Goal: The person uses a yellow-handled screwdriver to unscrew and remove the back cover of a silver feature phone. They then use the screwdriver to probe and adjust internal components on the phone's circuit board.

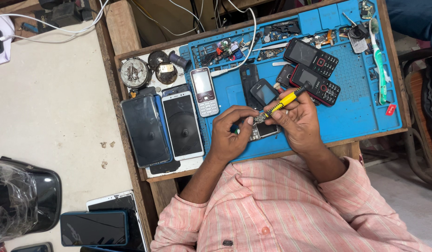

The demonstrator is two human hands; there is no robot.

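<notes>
Over blue mat (356, 112), left hand (230, 135) fingers pinch small circuit board (261, 118), right hand (297, 122) grips yellow screwdriver (287, 100).

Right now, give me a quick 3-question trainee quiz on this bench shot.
1. Which hand holds the yellow screwdriver?
2. True or false: the green toothbrush lies on the blue mat.
3. The white smartphone sits: A) left of the left hand, B) under the right hand, C) on the floor.

Key: 1. right hand; 2. true; 3. A
</notes>
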